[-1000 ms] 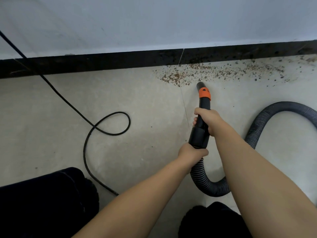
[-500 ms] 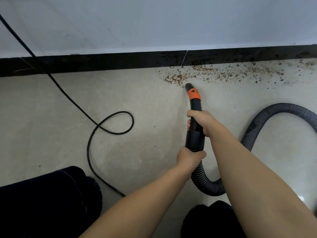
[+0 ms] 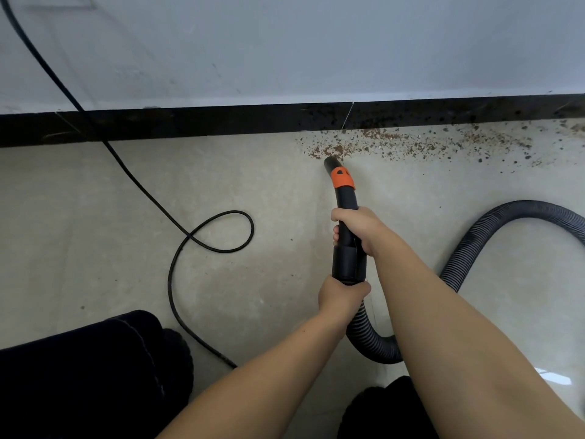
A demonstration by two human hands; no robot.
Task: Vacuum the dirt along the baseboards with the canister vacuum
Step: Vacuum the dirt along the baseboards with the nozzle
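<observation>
A black vacuum nozzle (image 3: 343, 198) with an orange collar points at the floor, its tip at the left end of a brown dirt trail (image 3: 411, 145). The dirt lies along the black baseboard (image 3: 190, 122) and runs off to the right. My right hand (image 3: 357, 228) grips the nozzle tube at its middle. My left hand (image 3: 342, 296) grips the lower end, where the ribbed grey hose (image 3: 468, 251) joins. The hose loops under my arms and curves away to the right. The canister is out of view.
A black power cable (image 3: 202, 239) comes down the pale wall at the left, crosses the baseboard and forms a loop on the beige floor. My dark trouser legs and shoes (image 3: 95, 369) fill the bottom left and bottom middle.
The nozzle tip has swept left along the dirt, from mid-trail to its left end. Both hands kept their grip and moved left with it.
</observation>
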